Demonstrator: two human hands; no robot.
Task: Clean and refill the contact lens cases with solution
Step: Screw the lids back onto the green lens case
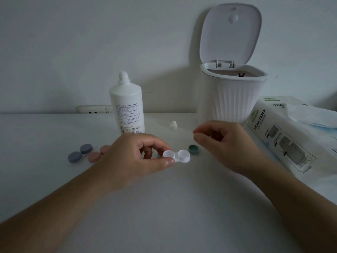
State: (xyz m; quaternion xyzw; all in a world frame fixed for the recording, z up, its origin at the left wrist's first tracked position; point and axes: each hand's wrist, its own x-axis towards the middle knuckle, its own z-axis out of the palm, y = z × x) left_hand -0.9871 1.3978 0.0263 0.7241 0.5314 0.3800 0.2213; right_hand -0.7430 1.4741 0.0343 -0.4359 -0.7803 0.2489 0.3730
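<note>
Pinching one well of the white lens case [176, 156] between thumb and forefinger, the left hand [135, 157] is steadying it on the table [54, 179]. Loosely curled and holding nothing visible, the right hand [224, 143] is hovering nearby. Being light, rigid, smooth plastic, the case is likely skidding easily; gripping a well's rim looks safest.

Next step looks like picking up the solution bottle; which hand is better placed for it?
Probably the right hand: it holds nothing and hovers above the table, while the left hand pinches the open white case. The uncapped bottle stands behind the left hand, though.
</note>
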